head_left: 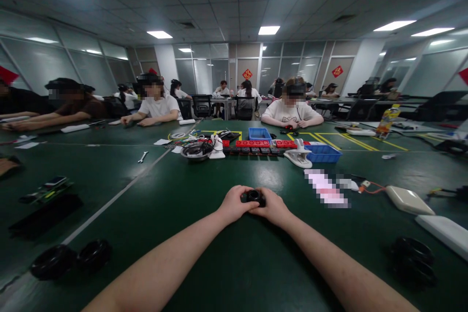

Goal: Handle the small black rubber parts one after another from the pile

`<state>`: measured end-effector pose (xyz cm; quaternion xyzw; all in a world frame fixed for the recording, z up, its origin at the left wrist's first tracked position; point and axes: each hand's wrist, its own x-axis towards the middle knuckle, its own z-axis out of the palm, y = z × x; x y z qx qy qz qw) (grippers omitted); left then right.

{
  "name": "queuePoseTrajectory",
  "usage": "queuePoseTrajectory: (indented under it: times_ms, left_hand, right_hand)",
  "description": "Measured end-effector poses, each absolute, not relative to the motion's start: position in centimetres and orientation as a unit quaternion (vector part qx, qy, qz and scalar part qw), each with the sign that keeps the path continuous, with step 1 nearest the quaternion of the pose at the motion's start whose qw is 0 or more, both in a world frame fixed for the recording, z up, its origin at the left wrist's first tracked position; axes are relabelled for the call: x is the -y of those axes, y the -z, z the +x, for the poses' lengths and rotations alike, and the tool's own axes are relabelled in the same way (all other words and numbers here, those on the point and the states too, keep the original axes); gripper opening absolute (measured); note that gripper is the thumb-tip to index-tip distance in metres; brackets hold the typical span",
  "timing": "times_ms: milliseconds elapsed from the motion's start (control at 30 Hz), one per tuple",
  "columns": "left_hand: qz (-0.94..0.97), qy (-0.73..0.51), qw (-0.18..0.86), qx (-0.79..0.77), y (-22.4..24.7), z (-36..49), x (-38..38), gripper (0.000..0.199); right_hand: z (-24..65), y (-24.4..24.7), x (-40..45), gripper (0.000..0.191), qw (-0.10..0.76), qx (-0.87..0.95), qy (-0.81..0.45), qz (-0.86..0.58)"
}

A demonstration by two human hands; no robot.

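A small black round part with a hole in its top (253,195) is on or just above the green table in front of me. From the left, my left hand (234,203) grips it, with the thumb at its near side. On the opposite side my right hand (272,206) closes around the same part. Its underside and most of the fingertips are hidden. Similar black ring-shaped parts lie farther off, one (54,262) beside another (94,254) at the lower left, and a pair (413,258) at the lower right.
Beyond my hands are a red-topped strip (252,144), a white clamp (299,155), a blue bin (323,153) and a bowl of cables (197,151). A wrench (143,157) lies left. White boxes (409,200) sit right. A person (292,109) sits opposite.
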<state>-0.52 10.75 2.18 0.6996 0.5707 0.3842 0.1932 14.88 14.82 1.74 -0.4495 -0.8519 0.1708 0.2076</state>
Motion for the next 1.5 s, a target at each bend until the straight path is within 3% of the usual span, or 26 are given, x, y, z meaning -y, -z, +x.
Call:
queuePoseTrajectory:
  times_ms: [100,200,467,1233,1500]
  left_hand:
    - [0.727,-0.361,0.253,-0.526,-2.6,-1.3,-10.6,0.037]
    - [0.742,-0.347,0.288,-0.496,-2.9,-1.8,-10.6,0.039]
    - [0.759,-0.326,0.296,-0.479,-3.3,-2.0,-10.6,0.040]
    - [0.756,-0.338,0.281,-0.484,-2.9,-1.8,-10.6,0.039]
    - [0.744,-0.347,0.238,-0.518,-2.8,-1.5,-10.3,0.038]
  right_hand:
    - [16.1,-2.1,-15.5,0.061,0.187,0.870,-0.272,-0.365]
    - [16.7,-2.5,-15.8,0.050,0.163,0.873,-0.322,-0.328]
    - [16.6,-2.4,-15.9,0.030,0.148,0.894,-0.289,-0.310]
    - [16.5,-2.4,-15.9,0.028,0.149,0.874,-0.306,-0.345]
    - [15.8,-2.6,-15.0,0.029,0.164,0.845,-0.293,-0.417]
